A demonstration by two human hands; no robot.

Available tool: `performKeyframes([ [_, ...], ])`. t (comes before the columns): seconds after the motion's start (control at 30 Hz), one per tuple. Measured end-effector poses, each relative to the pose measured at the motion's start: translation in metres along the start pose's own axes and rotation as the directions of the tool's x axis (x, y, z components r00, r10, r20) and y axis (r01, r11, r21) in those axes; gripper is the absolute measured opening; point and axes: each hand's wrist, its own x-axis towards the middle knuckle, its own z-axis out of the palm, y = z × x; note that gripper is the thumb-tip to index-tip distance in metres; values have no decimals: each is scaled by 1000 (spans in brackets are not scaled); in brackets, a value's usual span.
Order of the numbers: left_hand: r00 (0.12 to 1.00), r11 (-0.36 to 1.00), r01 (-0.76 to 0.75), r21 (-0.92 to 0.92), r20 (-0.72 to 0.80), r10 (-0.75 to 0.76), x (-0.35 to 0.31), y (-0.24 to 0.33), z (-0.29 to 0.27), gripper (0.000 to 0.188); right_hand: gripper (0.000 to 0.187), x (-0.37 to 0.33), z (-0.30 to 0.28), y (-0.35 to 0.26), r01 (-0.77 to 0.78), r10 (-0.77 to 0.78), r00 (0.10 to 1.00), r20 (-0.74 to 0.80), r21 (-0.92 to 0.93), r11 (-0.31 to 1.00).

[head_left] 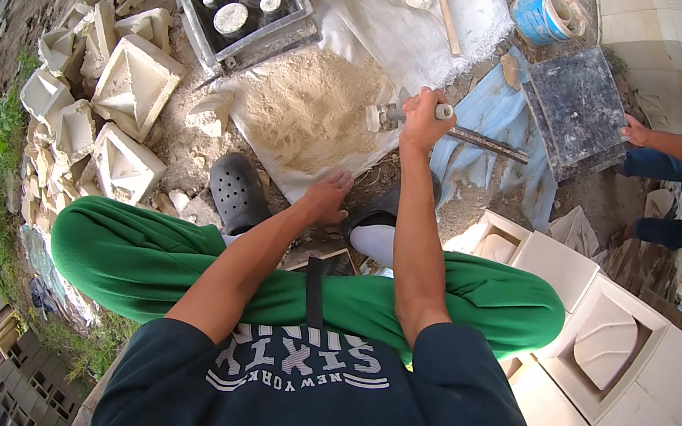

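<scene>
My right hand point(422, 121) is closed around the pale, round-ended handle of a small trowel point(385, 117), whose blade is crusted with pale material at the edge of a sandy powder heap point(313, 107). My left hand point(328, 197) holds nothing; its fingers are extended low beside the white sheet point(277, 170), between my dark clogs point(240, 190). Beside my right hand, a dark metal bar point(492, 145) lies across blue sheeting point(471, 157). Beyond the heap stands a square metal mould point(248, 10) with several pale-topped round cores inside.
Cast cream blocks point(138, 86) are piled at left, and more hollow blocks point(605, 336) stand in rows at right. A mallet point(447, 13) and blue bucket point(548, 17) are at the back. At right, another person's hand point(635, 132) touches a dark square mould point(576, 103).
</scene>
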Motion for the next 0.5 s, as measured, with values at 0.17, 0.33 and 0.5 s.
performKeyframes([
  [0.17, 999, 999, 22, -42, 43, -20, -1, -9, -1, 92, 35, 6, 15, 10, 31, -34, 999, 33, 78, 996],
  [0.33, 998, 1000, 12, -10, 64, -11, 6, -4, 4, 92, 37, 20, -1, 63, 89, -58, 981, 184, -166, 982],
  [0.5, 997, 999, 42, 11, 68, -43, 5, -5, 10, 92, 37, 34, 20, 39, 73, -26, 976, 216, -216, 974],
])
